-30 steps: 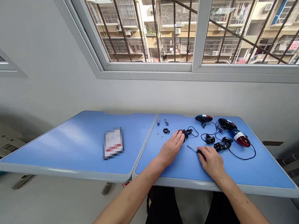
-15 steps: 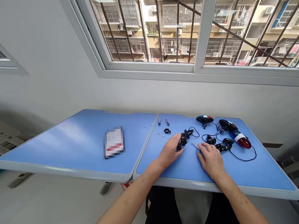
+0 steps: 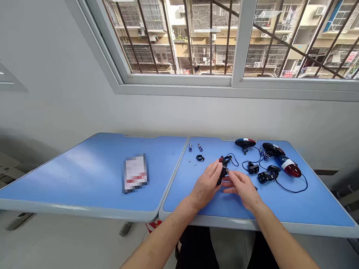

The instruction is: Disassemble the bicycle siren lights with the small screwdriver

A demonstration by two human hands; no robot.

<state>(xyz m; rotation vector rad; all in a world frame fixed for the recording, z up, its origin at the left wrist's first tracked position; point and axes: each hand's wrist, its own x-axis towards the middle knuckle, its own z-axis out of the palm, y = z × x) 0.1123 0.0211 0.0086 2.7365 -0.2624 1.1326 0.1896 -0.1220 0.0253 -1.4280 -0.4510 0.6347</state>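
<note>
My left hand (image 3: 206,182) is closed around a small black device (image 3: 223,174), which it holds up just over the blue tabletop (image 3: 183,198). A black cable (image 3: 235,159) loops out behind it. My right hand (image 3: 241,187) is at the device's right side, thumb and forefinger pinched together; what they grip there is too small to make out. Its other fingers reach under the device. Beyond my hands lie a black ring clamp (image 3: 200,158) and two batteries, one (image 3: 190,147) upright in view and one (image 3: 200,147) slanted.
At the right are a red, white and blue siren light (image 3: 290,169), two more dark siren units (image 3: 245,143) (image 3: 273,150), and black button boxes (image 3: 253,168) (image 3: 264,177) with cables. A blurred white packet (image 3: 135,172) lies on the left table. A wall and barred window stand behind.
My right hand has moved left from the tabletop, where it was by a thin metal rod, to the device. My left hand has raised and turned the device slightly.
</note>
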